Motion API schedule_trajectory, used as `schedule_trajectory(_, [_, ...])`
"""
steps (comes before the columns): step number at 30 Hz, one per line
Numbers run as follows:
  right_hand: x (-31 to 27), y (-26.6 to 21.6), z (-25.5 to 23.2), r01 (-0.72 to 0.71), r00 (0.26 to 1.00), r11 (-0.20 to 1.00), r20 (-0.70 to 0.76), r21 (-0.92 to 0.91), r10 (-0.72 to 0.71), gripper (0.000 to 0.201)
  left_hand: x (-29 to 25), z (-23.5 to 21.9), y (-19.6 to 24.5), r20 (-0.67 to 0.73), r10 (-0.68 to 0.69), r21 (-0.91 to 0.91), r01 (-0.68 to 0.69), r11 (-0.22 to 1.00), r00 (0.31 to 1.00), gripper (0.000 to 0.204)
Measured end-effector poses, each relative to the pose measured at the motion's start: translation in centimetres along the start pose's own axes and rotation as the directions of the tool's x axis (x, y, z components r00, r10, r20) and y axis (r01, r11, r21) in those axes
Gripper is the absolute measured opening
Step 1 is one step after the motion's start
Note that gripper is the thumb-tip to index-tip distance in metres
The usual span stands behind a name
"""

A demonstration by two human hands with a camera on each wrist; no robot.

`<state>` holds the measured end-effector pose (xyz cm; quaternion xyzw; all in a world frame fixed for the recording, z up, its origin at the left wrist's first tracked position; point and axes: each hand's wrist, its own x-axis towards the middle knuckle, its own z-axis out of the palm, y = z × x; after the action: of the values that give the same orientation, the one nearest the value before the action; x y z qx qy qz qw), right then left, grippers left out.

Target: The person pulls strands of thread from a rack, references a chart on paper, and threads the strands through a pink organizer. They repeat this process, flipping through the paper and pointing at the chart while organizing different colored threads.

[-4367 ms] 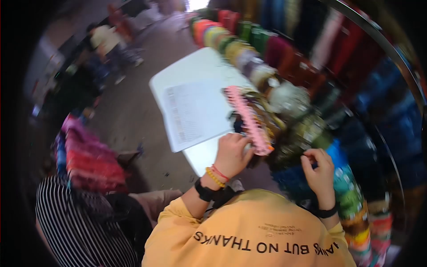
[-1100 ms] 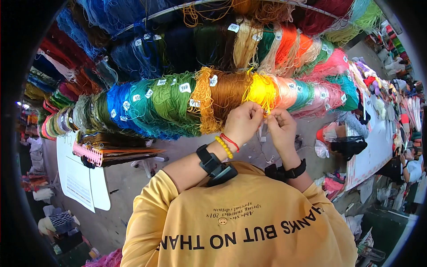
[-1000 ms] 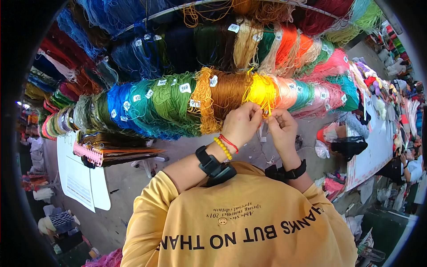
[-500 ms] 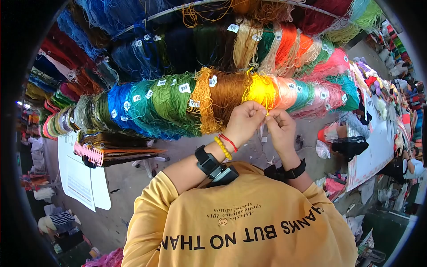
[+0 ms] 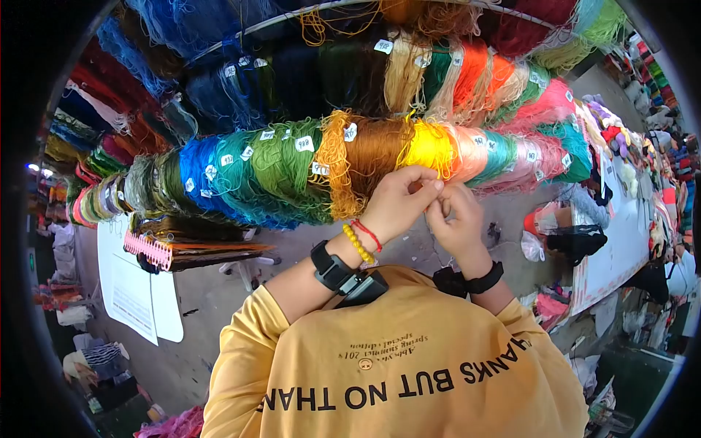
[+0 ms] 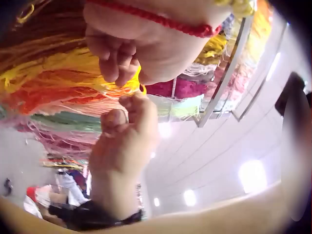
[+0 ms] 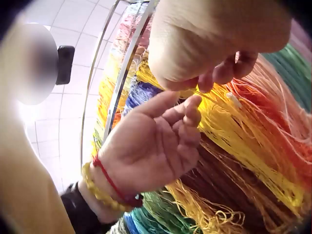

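Note:
A bright yellow skein of thread (image 5: 429, 152) hangs in a row of coloured skeins, between a brown skein (image 5: 376, 150) and a peach one (image 5: 467, 155). Just below it, my left hand (image 5: 400, 198) pinches a yellow strand between thumb and forefinger. My right hand (image 5: 460, 217) is close beside it, fingers curled and fingertips near the left thumb. In the left wrist view, the yellow strand (image 6: 140, 80) runs from the left fingertips to the right hand's, which pinch it too. The right wrist view hides part of the strand behind the hands.
A pink toothed holder (image 5: 148, 250) with dark and orange thread bundles lies at the left, over a white board (image 5: 169, 314) with a printed sheet (image 5: 124, 296). More skeins with number tags hang behind. A metal rail (image 7: 127, 63) runs above the row.
Over four seconds ago the left hand was at the pink holder; now both hands are at the yellow skein. In the last half second the right hand has shifted slightly up, its fingers more curled.

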<state>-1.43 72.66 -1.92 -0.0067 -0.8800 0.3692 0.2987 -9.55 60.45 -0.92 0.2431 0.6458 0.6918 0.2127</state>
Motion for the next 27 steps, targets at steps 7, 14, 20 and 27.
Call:
schedule_trajectory(7, [1.2, 0.6, -1.4, 0.198, 0.968, 0.952, -0.108, -0.233, -0.228, 0.025, -0.5, -0.4, -0.3, -0.038, -0.051, -0.023, 0.05, 0.998, 0.998, 0.012])
schedule_trajectory(14, [4.1, -0.2, -1.3, 0.289, 0.957, 0.774, 0.143, -0.563, -0.253, 0.043, -2.2, -0.8, -0.7, 0.052, 0.071, 0.399, -0.086, 0.913, 0.996, 0.012])
schedule_trajectory(20, [4.0, 1.0, -0.2, 0.263, 0.959, 0.737, 0.084, -0.622, -0.272, 0.044, -5.1, -4.2, -4.9, 0.155, -0.04, 0.449, -0.034, 0.893, 0.987, 0.013])
schedule_trajectory(27, [4.1, 1.6, 0.2, 0.257, 0.958, 0.744, 0.06, -0.617, -0.281, 0.043, -12.1, -11.9, -14.0, 0.158, -0.353, 0.745, 0.124, 0.655, 0.922, 0.019])
